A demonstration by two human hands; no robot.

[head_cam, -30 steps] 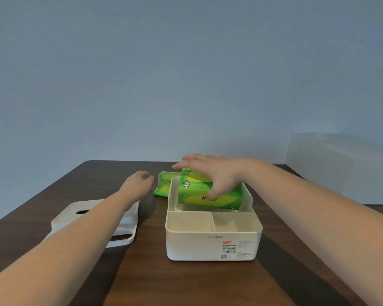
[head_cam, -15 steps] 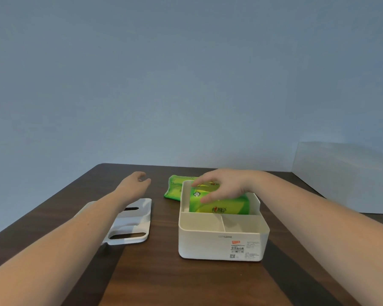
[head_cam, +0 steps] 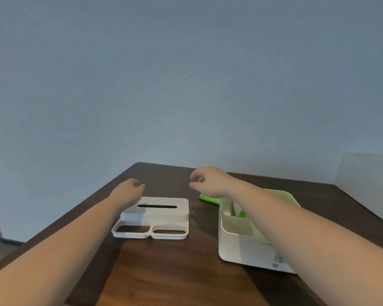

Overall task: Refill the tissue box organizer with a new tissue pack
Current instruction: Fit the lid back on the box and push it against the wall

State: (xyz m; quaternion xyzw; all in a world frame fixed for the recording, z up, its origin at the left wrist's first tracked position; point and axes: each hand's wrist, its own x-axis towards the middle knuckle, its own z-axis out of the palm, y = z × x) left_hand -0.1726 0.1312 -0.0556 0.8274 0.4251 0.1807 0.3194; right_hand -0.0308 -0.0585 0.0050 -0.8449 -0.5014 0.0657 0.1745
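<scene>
Both hands empty, reaching for the lid.

My left hand (head_cam: 128, 192) hung loosely curled over the lid (head_cam: 157, 214)'s far-left corner; right hand (head_cam: 208, 181) was half-open w/ nothing in it. Green pack (head_cam: 241, 214) sat inside organizer (head_cam: 241, 250), mostly hidden by my arm. Best grab lid by both short ends, lower level, slot over pack.

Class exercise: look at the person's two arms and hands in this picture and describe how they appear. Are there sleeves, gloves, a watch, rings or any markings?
Both forearms are bare as far as the picture edge; no sleeves show. The left hand and the right hand wear no gloves. No watch, bracelet or markings are visible on either wrist. No rings show, though the fingers are curled and slightly blurred.
</scene>
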